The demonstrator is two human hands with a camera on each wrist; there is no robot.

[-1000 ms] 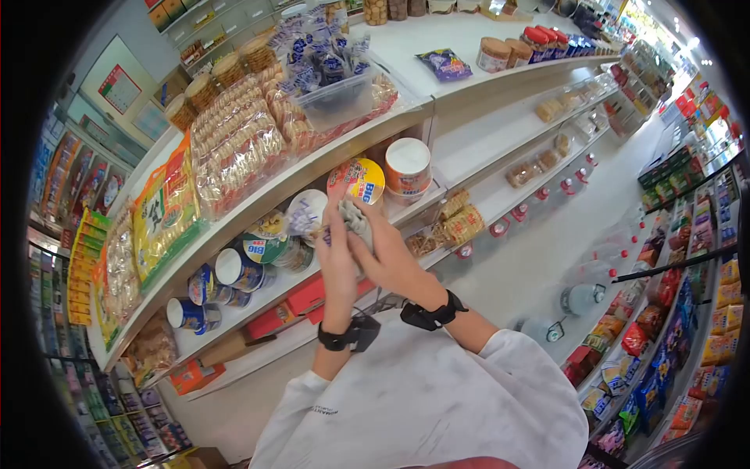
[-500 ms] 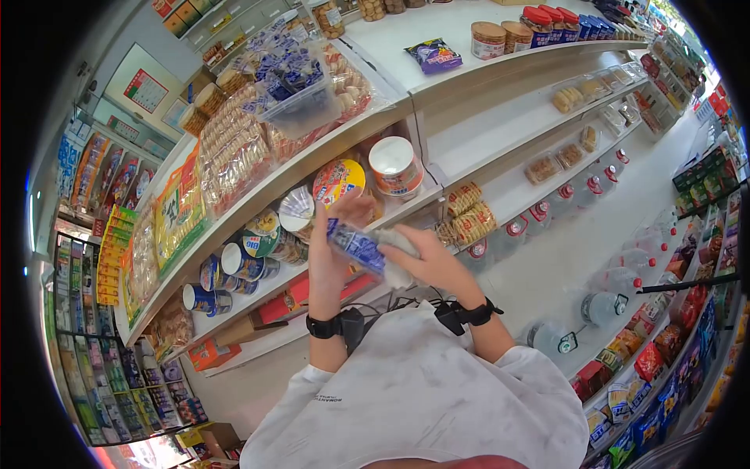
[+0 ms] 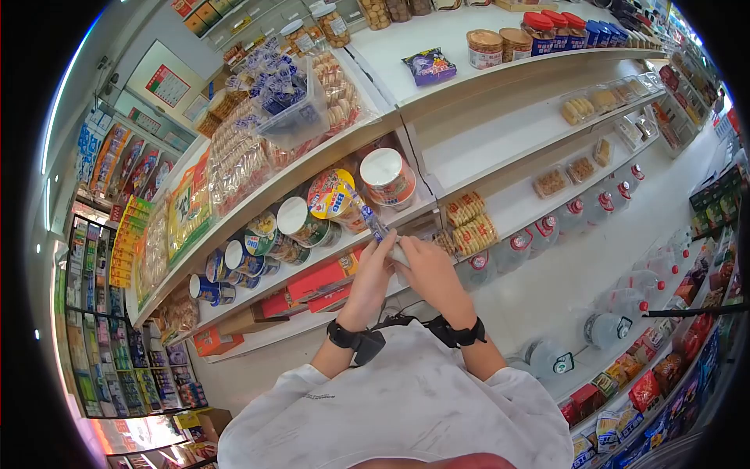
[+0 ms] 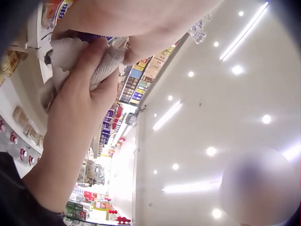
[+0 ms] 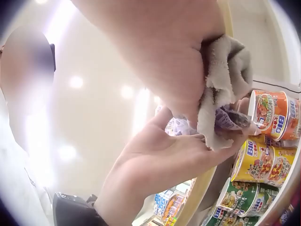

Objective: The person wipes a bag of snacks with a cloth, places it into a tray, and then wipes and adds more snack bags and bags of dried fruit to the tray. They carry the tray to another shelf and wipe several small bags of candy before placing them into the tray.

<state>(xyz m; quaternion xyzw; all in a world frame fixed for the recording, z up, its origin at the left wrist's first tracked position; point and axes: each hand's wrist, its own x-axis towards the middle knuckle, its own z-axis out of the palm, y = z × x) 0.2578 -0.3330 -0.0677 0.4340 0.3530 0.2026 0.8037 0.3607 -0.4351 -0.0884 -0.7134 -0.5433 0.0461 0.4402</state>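
Observation:
My left hand (image 3: 369, 283) grips a narrow, blue-and-white plastic packet (image 3: 367, 215), which sticks up beyond the fingers. A grey-white cloth (image 5: 220, 70) is bunched in my right hand (image 3: 434, 278) and wraps against the packet's side. Both hands meet in front of the cup noodle shelf. In the right wrist view, the left hand (image 5: 160, 157) lies under the cloth, and the packet's printed wrapper (image 5: 230, 117) shows between its folds. From the left wrist, the right thumb (image 4: 91, 59) presses on the cloth. What is inside the packet does not show.
Cup noodles (image 3: 332, 194) stand on the shelf just beyond the hands. Above them, a clear plastic box (image 3: 301, 117) of blue packets rests on bagged biscuits. A purple snack bag (image 3: 430, 67) lies on the upper shelf. Large water bottles (image 3: 547, 356) stand on the floor at right.
The hands came apart, showing the blue packet and cloth, then closed together again. The packet now points up and away from the hands. The view has shifted slightly.

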